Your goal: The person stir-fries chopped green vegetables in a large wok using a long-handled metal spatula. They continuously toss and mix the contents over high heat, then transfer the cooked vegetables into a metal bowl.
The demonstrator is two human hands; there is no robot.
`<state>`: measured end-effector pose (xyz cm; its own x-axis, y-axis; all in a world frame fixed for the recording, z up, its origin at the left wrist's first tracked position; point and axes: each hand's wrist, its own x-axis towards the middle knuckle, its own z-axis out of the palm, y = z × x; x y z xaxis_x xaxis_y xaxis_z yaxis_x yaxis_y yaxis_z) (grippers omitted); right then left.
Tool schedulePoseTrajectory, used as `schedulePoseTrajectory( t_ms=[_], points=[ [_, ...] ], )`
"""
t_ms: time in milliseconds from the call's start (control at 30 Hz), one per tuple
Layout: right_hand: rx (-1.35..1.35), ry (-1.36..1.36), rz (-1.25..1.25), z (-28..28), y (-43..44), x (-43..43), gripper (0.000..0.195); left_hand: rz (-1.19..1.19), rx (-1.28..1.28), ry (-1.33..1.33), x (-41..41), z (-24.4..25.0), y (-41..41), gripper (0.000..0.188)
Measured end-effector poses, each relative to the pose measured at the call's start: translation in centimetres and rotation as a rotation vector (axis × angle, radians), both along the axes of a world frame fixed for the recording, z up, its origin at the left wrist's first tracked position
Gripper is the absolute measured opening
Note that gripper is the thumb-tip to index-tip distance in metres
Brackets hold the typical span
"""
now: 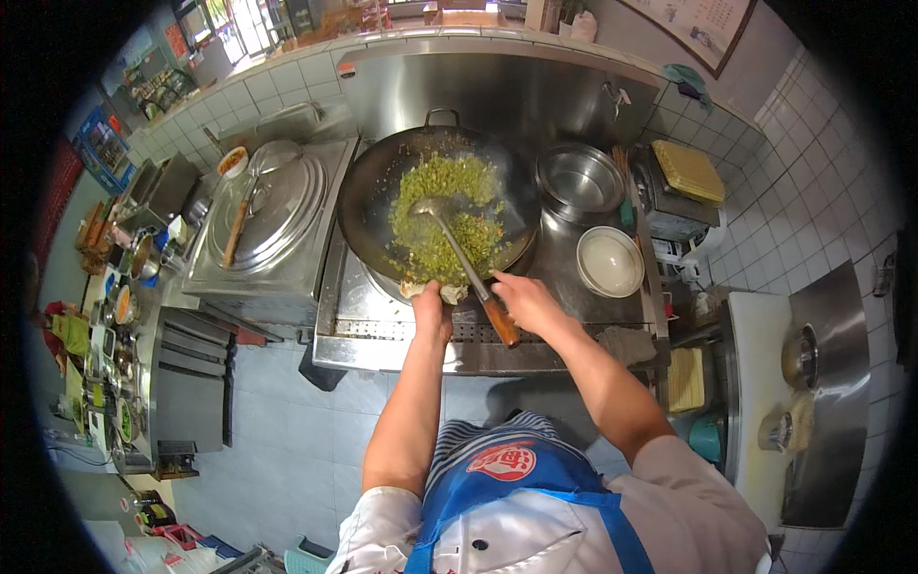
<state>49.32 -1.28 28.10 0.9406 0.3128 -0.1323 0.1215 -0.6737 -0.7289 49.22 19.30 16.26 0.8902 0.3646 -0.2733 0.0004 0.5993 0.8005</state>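
Note:
A large dark wok [366, 208] sits on the steel stove, tilted slightly towards me. Chopped green vegetables [448, 179], mixed with small pale and orange bits, are spread over its middle. My left hand [431, 312] grips the near side of the wok through a folded pale cloth [452, 293], which hides the handle there. In my right hand [531, 303] is a long steel cooking ladle [459, 247] with a wooden grip. The ladle's bowl rests among the greens, and its grip points back over the wok's near rim.
Right of the wok stand stacked steel basins [579, 179] and white bowls [610, 262]. On the left, a wire strainer [276, 158] with a wooden handle lies on a round steel lid [294, 222]. A counter [154, 387] with several food containers runs down the far left.

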Motion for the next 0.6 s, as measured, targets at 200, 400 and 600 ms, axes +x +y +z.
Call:
schedulePoseTrajectory(
  t_ms=[200,400,600],
  points=[
    [0.228,-0.175,-0.426,-4.4,-13.9,-8.2,0.018,-0.009,0.168,0.009,0.6,-2.8,1.0,0.031],
    [-0.63,0.108,-0.04,-31.5,-28.6,-26.2,0.025,0.044,0.133,-0.009,-1.0,-3.5,3.6,0.028],
    [-0.81,0.692,0.002,-34.4,-30.4,-32.2,0.025,0.082,-0.104,0.146,2.1,-5.4,0.3,0.024]
  ],
)
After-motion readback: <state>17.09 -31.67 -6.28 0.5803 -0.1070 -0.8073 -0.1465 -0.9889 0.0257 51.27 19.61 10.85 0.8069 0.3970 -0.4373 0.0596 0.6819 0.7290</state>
